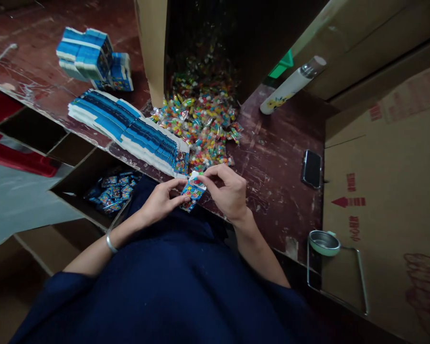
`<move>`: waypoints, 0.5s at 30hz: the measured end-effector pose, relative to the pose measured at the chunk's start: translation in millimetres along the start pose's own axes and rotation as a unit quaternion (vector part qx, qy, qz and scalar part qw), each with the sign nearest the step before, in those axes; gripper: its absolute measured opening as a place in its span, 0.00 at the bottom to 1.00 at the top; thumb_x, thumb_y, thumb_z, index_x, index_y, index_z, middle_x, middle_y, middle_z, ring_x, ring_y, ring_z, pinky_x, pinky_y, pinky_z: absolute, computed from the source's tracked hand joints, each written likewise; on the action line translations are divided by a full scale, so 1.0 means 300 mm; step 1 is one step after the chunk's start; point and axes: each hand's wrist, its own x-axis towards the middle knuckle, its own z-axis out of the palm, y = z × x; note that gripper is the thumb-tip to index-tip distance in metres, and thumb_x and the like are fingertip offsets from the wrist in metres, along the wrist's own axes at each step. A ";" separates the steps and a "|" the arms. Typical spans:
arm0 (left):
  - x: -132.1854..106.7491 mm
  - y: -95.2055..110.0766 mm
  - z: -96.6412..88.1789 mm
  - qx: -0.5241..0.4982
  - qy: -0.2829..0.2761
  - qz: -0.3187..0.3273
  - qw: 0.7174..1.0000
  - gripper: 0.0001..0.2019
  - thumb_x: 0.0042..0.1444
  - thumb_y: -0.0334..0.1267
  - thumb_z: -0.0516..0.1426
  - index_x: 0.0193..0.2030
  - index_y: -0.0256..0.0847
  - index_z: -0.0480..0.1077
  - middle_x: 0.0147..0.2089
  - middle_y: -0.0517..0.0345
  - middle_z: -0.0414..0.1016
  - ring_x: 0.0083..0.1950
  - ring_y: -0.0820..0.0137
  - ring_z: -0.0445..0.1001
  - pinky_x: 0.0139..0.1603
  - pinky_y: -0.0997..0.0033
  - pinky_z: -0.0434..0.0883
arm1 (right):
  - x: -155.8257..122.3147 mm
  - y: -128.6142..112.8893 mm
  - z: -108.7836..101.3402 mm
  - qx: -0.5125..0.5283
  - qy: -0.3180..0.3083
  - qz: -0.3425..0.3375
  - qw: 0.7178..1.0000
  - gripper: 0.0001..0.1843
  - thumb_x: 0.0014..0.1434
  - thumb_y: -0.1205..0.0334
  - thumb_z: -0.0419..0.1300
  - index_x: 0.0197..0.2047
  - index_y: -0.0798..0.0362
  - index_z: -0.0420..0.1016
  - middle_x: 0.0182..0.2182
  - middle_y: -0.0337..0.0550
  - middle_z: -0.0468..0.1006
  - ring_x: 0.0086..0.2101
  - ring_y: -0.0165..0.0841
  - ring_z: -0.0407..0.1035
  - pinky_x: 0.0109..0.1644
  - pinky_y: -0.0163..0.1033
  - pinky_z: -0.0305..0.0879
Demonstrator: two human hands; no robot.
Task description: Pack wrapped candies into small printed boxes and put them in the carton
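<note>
Between thumb and fingers, my left hand [166, 200] grips a small blue printed candy box [192, 193] near the table's front edge. The box tilts, with its white top flaps up. At its open top, the closed fingers of my right hand [226, 191] pinch a small clear bag of candy [197, 180], partly inside the box and partly hidden by fingers. Just beyond my left hand lies a long row of flattened blue-and-white boxes [129, 129]. Behind my hands, a heap of candy bags [204, 124] with many-coloured sweets spills from a large dark opening.
Bundled flat boxes [89, 55] stand at the back left. Below the table edge on the left, a carton [75, 196] holds filled blue boxes. A white flask [288, 91], a phone [311, 168] and a metal cup in a holder [324, 243] are to the right, beside a large carton [387, 167].
</note>
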 end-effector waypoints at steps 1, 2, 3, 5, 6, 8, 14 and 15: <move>-0.003 0.002 0.002 -0.007 0.002 0.003 1.000 0.21 0.56 0.42 0.68 0.54 0.37 0.76 0.49 0.49 0.84 0.39 0.66 0.83 0.43 0.67 0.80 | 0.004 0.002 0.002 -0.013 -0.006 -0.016 1.000 0.10 0.64 0.57 0.68 0.31 0.46 0.77 0.31 0.40 0.80 0.34 0.38 0.73 0.43 0.46 0.72; -0.005 0.004 0.003 -0.012 0.003 0.005 1.000 0.21 0.56 0.42 0.69 0.54 0.37 0.76 0.48 0.49 0.84 0.39 0.65 0.83 0.42 0.67 0.80 | 0.008 0.005 0.001 -0.021 -0.011 -0.029 0.999 0.10 0.64 0.57 0.67 0.31 0.46 0.77 0.32 0.41 0.80 0.36 0.39 0.74 0.45 0.48 0.72; -0.007 0.004 0.004 -0.015 0.006 0.008 1.000 0.21 0.56 0.42 0.68 0.54 0.37 0.76 0.47 0.50 0.84 0.39 0.65 0.83 0.42 0.67 0.81 | 0.013 0.009 -0.003 -0.025 -0.014 -0.039 0.999 0.10 0.65 0.58 0.67 0.30 0.45 0.77 0.32 0.41 0.81 0.37 0.40 0.74 0.47 0.49 0.71; -0.009 0.001 0.004 -0.019 0.020 0.018 0.999 0.20 0.57 0.43 0.68 0.54 0.38 0.76 0.46 0.50 0.84 0.40 0.64 0.83 0.44 0.65 0.81 | 0.022 0.012 -0.012 -0.025 -0.017 -0.046 0.998 0.10 0.65 0.58 0.67 0.30 0.45 0.77 0.33 0.41 0.81 0.39 0.41 0.74 0.49 0.50 0.71; -0.009 -0.002 0.005 -0.020 0.029 0.025 0.999 0.20 0.57 0.43 0.68 0.54 0.38 0.75 0.47 0.50 0.84 0.42 0.63 0.84 0.46 0.64 0.81 | 0.025 0.012 -0.017 -0.025 -0.016 -0.044 0.999 0.09 0.64 0.58 0.67 0.30 0.45 0.78 0.33 0.41 0.81 0.39 0.41 0.75 0.50 0.51 0.71; -0.009 -0.005 0.007 -0.021 0.045 0.032 0.998 0.20 0.57 0.44 0.67 0.54 0.38 0.75 0.48 0.51 0.84 0.45 0.61 0.83 0.49 0.62 0.82 | 0.029 0.011 -0.018 -0.023 -0.012 -0.039 0.999 0.09 0.63 0.58 0.68 0.30 0.44 0.78 0.36 0.41 0.82 0.41 0.42 0.75 0.54 0.53 0.71; -0.007 0.016 0.030 -0.045 0.083 0.060 0.994 0.28 0.56 0.41 0.69 0.62 0.42 0.69 0.42 0.58 0.77 0.40 0.70 0.80 0.44 0.70 0.81 | 0.005 0.032 0.020 0.080 -0.070 -0.028 0.994 0.18 0.71 0.47 0.59 0.34 0.46 0.83 0.48 0.47 0.83 0.51 0.43 0.75 0.60 0.54 0.71; -0.007 0.023 0.033 -0.058 0.091 0.070 0.992 0.30 0.56 0.41 0.69 0.64 0.44 0.67 0.43 0.58 0.76 0.39 0.71 0.79 0.43 0.72 0.80 | -0.005 0.039 0.027 0.113 -0.073 -0.011 0.991 0.19 0.71 0.45 0.57 0.40 0.46 0.84 0.50 0.47 0.83 0.52 0.43 0.75 0.60 0.53 0.71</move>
